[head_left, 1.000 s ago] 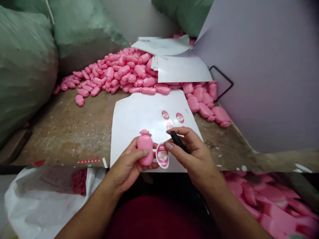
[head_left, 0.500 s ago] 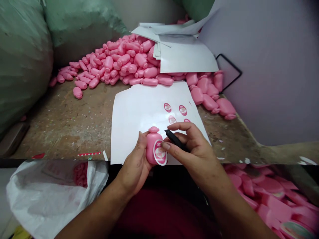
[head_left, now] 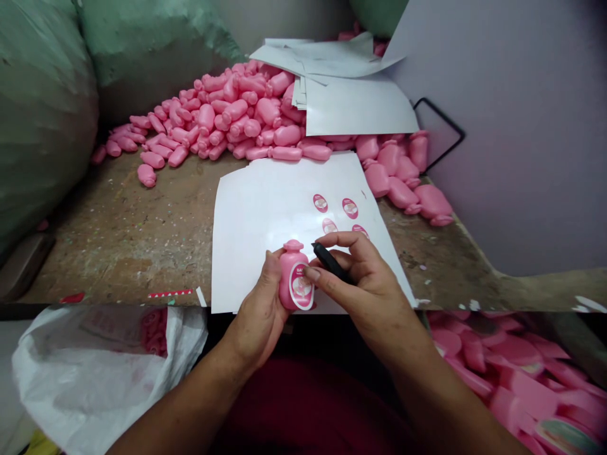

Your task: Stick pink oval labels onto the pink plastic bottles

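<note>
Gripping a pink plastic bottle [head_left: 287,278], left hand [head_left: 258,309] curled round it — oval label [head_left: 301,287] on its face. Right hand [head_left: 365,284] pinches a black pen [head_left: 331,262] (thumb [head_left: 312,273] against the label).

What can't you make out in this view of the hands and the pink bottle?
In the head view:
The pink bottle: its far side is hidden by the left hand.
The black tool: its lower end is hidden by the right hand.
The oval label: its small print is too small to read.
The pink pieces: cut off by the lower right edge.
</note>
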The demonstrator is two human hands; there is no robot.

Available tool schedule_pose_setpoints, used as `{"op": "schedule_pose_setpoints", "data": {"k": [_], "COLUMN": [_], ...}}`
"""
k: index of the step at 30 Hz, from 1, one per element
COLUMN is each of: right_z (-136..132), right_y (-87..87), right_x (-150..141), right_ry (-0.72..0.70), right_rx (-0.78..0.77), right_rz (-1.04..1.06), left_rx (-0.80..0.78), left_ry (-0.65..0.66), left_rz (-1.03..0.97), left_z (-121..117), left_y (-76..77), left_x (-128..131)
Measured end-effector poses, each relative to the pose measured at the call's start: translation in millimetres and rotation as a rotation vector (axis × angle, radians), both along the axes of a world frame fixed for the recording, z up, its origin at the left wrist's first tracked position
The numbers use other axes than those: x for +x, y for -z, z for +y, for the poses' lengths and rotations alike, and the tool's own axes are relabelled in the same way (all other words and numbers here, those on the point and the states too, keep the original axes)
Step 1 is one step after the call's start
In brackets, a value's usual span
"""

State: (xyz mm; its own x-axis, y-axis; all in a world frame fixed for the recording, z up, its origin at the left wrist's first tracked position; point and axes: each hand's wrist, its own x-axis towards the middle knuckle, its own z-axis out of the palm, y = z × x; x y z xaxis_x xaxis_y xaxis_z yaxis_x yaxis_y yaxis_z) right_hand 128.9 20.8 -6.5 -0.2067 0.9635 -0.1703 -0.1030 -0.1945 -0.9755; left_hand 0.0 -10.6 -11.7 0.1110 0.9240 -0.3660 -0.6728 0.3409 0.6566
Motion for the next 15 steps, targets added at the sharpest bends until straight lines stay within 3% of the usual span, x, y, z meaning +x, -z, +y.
{"op": "schedule_pose_setpoints", "data": {"k": [10, 15], "right_z": [1.4, 0.3], "right_y": [1.5, -0.7], "right_x": [1.1, 0.8], "right_ry": [-0.008, -0.005], "right_rx": [-0.004, 0.035], "right_rz": [-0.018, -0.054], "left_rx": [0.036, 0.031], "left_ry": [0.018, 0.029], "left_rz": [0.039, 0.151], "left_z": [-0.5, -2.1], "left_y": [-0.4, -2.0], "left_x": [1.0, 0.0]}}
